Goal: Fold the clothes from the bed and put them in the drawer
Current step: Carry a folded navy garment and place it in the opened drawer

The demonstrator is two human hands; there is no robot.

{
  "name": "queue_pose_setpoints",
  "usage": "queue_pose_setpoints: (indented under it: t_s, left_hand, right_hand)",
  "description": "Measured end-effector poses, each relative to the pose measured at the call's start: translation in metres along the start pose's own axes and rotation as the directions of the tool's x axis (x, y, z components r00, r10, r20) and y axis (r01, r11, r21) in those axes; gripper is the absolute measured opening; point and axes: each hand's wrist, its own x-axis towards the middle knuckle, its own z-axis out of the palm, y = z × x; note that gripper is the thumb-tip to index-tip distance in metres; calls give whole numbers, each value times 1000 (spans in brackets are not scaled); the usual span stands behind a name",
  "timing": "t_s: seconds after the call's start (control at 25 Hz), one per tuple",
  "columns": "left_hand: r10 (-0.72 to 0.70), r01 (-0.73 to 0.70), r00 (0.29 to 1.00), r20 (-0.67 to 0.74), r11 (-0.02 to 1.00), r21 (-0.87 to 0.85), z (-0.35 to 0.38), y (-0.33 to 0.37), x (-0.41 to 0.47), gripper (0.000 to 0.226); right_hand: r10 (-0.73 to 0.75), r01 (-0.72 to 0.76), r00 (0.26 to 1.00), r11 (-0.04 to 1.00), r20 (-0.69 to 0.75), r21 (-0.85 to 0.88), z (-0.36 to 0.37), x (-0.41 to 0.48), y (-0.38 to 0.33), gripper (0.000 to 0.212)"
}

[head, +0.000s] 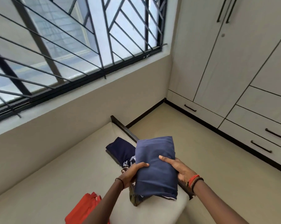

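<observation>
Holding a folded blue garment (pixel 154 165) above the end corner of the bed (pixel 55 167), both hands clamp it from the sides: left hand (pixel 133 172) curled round its left edge, right hand (pixel 177 168) w/ thumb laid over the top & the other fingers wrapped underneath, out of sight. A patterned cloth (pixel 130 162) pokes out under the bundle's left side; can't tell if it's held too. Just behind, lying on the mattress, is a folded navy piece (pixel 120 148), partly hidden by the blue one. A red garment (pixel 85 207) lies at the bed's near edge, the left forearm crossing it. Btwn bed & wardrobe (pixel 233 62) there's a strip of beige floor (pixel 201 159). The wardrobe's drawers (pixel 265 139), w/ black bar handles, sit low on the right, all closed. A barred window (pixel 64 46) fills the wall above the bed.
</observation>
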Motion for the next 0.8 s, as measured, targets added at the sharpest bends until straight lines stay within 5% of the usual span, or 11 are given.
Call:
queue_pose_setpoints:
  t_s: [0.6, 0.8]
  left_hand:
    - [-114, 97, 983, 143, 988, 121, 230, 65, 146, 64]
    - [-109, 66, 963, 247, 982, 179, 329, 99, 198, 39]
  right_hand:
    - [7, 17, 985, 990, -171, 137, -249, -5, -74, 52]
    - [-17, 64, 972, 979, -235, 193, -352, -6, -102, 49]
